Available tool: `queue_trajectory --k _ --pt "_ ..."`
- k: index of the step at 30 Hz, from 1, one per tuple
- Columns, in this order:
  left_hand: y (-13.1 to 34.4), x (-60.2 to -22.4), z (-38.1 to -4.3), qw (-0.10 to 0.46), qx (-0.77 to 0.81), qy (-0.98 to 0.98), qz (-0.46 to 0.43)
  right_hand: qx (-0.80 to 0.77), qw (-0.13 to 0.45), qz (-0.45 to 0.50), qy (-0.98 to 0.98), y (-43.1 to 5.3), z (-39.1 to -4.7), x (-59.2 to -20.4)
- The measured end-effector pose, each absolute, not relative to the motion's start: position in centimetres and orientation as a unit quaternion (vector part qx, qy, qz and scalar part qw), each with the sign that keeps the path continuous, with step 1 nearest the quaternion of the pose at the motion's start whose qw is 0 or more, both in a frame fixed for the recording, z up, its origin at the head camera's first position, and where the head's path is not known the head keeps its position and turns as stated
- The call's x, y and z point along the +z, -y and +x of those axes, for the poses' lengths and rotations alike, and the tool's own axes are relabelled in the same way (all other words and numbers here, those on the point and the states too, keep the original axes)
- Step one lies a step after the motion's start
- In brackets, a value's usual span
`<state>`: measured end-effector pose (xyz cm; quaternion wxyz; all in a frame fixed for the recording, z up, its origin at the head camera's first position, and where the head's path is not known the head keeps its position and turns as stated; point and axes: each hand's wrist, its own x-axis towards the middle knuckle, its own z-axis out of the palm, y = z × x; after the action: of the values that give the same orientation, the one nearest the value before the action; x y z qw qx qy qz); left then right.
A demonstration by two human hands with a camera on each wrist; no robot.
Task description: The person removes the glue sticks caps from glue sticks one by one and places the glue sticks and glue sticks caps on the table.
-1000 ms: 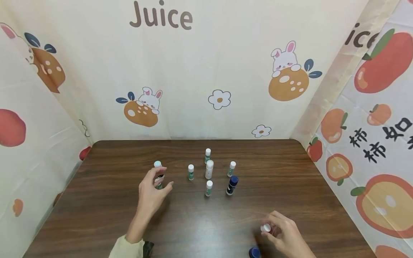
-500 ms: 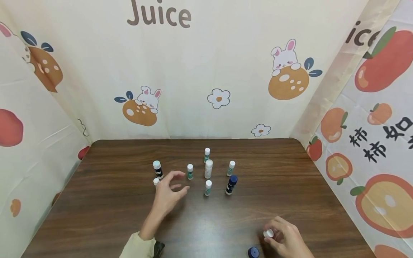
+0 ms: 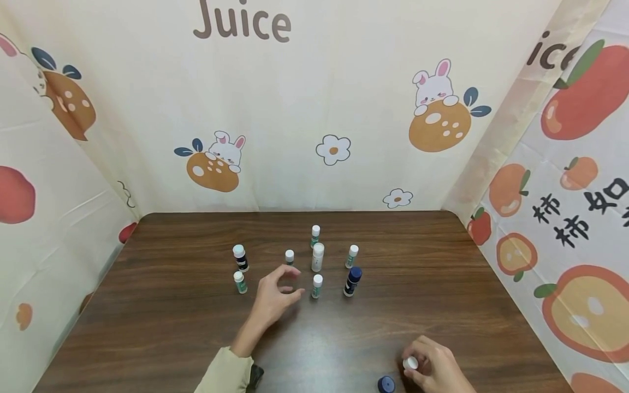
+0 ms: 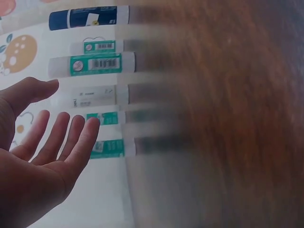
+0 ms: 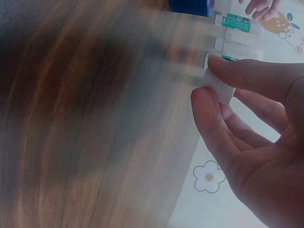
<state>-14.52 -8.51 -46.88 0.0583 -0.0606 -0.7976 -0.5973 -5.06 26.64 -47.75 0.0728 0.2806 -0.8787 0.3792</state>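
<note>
My left hand (image 3: 273, 297) hovers over the table with its thumb and fingers spread in a loose curve, holding nothing. Just beyond its fingertips stands a small green-labelled glue stick (image 3: 290, 255), its lower part hidden by the hand. To the hand's right is another green glue stick (image 3: 316, 287); to its left is a third green one (image 3: 239, 283). My right hand (image 3: 436, 364) pinches a white cap (image 5: 220, 88) between thumb and fingers, near the front right. A dark blue cap (image 3: 386, 384) lies on the table beside it.
Behind the hands stand a white glue stick (image 3: 318, 258), a navy one with a blue cap (image 3: 352, 282), a navy one with a white cap (image 3: 240, 258) and further small green ones (image 3: 351, 256). Printed curtains (image 3: 295, 98) border the table's back and sides.
My left hand has moved right, away from the two sticks on the left, which now show fully. My right hand has drawn slightly nearer the front with the white cap.
</note>
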Motion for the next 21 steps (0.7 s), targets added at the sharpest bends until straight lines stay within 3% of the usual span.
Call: queue_trajectory --k 21 --pt "6.6 -48.3 -15.7 0.012 -0.591 0.801 -0.096 0.389 -0.134 0.221 0.884 -27.6 -5.3 -48.6"
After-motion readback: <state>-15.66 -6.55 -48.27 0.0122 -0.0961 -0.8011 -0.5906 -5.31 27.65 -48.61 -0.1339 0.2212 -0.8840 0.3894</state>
